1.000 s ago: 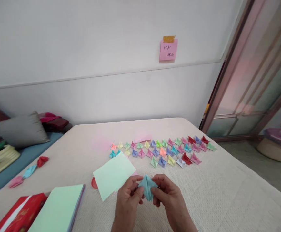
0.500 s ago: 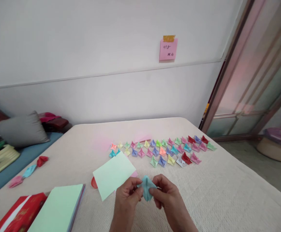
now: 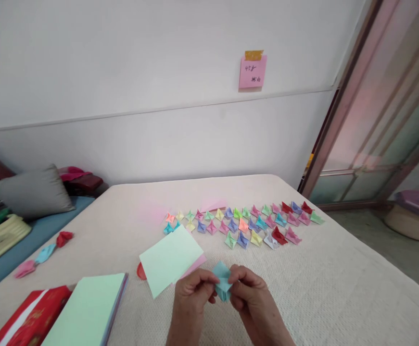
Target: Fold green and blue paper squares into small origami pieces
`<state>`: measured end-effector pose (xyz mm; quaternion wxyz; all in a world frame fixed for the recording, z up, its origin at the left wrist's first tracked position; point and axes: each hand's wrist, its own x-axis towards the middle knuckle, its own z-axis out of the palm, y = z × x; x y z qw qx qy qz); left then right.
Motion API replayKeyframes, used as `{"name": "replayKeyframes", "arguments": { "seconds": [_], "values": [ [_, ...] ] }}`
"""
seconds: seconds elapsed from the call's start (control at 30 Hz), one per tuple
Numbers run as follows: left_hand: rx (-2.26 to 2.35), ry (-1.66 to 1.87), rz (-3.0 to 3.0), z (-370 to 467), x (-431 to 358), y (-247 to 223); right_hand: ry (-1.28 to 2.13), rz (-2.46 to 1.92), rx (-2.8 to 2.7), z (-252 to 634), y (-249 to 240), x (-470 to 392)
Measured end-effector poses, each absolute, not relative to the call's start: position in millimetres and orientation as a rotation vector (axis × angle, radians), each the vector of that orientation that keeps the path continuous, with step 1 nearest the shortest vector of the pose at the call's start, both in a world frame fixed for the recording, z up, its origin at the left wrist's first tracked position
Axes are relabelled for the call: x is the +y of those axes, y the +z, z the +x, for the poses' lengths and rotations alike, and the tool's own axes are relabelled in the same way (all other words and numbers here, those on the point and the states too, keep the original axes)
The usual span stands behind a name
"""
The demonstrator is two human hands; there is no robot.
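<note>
A small folded piece of light blue paper (image 3: 222, 281) is held between both hands, above the cloth-covered table. My left hand (image 3: 194, 294) pinches its left corner between thumb and fingers. On the other side, my right hand (image 3: 250, 293) grips the right edge in the same way. The paper's upper part is a flat flap, and layered folds show below it. Just beyond my left hand lie loose pale green sheets (image 3: 171, 259), with a pink sheet (image 3: 197, 263) peeking out underneath.
Rows of small folded paper boats (image 3: 243, 225) in many colours stand behind my hands. At the front left are a stack of green paper (image 3: 86, 307) and a red packet (image 3: 32, 312). Several paper pieces (image 3: 45, 253) lie farther left. A pink note (image 3: 252, 72) is taped to the wall.
The blue paper has gone from a diamond with a vertical centre crease to a shape with a flat top flap and folds below. Both hands have shifted slightly right.
</note>
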<state>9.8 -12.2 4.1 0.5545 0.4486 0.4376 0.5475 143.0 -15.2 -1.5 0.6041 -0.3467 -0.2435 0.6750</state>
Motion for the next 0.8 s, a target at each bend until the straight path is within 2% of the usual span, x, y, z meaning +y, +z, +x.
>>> {"name": "replayKeyframes", "arguments": {
  "seconds": [0.27, 0.53, 0.8],
  "values": [
    [1.112, 1.236, 1.148, 10, -13, 10, 1.541, -0.838, -0.664, 144, -1, -16],
    [1.126, 1.329, 1.067, 16, -9, -7, 1.496, -0.919, -0.818, 146, -1, -14],
    [1.181, 1.384, 1.135, 15, -13, -1, 1.516, -0.876, -0.765, 143, 3, -15]
  ]
}}
